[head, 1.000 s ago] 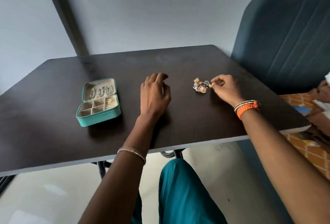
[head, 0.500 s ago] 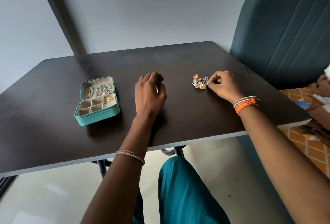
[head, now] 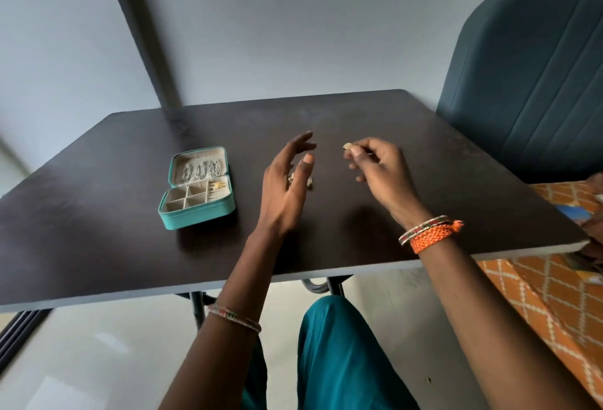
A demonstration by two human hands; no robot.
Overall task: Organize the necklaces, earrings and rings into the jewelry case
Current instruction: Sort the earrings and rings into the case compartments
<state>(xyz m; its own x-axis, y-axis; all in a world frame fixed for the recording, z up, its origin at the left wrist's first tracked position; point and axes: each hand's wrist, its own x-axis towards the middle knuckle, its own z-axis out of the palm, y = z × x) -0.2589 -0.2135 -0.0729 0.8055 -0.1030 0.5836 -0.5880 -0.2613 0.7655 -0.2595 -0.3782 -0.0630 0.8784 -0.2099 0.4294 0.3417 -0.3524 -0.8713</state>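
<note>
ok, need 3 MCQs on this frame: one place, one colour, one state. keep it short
1. Where does the jewelry case sit, relative to the hands?
A. To the left of both hands
B. Between the two hands
C. To the right of both hands

2. What colour is the outside of the case?
A. Orange
B. Teal
C. White

3. What is the right hand doing?
A. Lying flat on the table
B. Pinching a small gold piece
C. Gripping the case lid

Answers:
1. A: the case lies on the table beyond the left hand, on its left side.
2. B: its shell is teal, with a pale lining inside.
3. B: the fingers hold the small gold piece above the table, while the left hand is open with fingers spread.
</note>
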